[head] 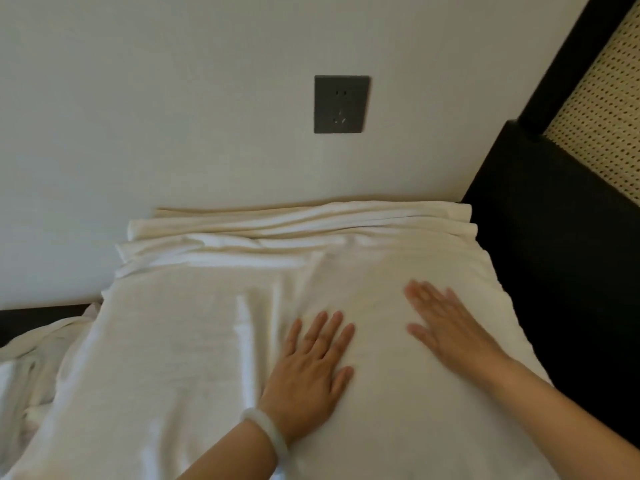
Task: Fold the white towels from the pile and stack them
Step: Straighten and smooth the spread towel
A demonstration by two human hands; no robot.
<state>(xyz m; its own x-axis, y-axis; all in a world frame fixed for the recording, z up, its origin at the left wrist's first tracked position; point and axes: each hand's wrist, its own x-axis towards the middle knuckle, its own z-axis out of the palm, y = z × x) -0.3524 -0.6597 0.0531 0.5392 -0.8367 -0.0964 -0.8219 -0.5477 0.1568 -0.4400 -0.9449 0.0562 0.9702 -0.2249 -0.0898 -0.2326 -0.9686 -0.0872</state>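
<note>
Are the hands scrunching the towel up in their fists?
No, the left hand and the right hand both lie flat on the white towel with straight fingers.

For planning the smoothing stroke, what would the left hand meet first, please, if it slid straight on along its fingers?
The left hand would probably meet the towel's bunched folds first, then the wall.

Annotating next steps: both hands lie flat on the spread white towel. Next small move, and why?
Probably sweep the left hand and right hand forward toward the pale wall. The spread white terry towel looks bunched in ridges along its far edge, and a raised crease runs beside the left hand.
</note>
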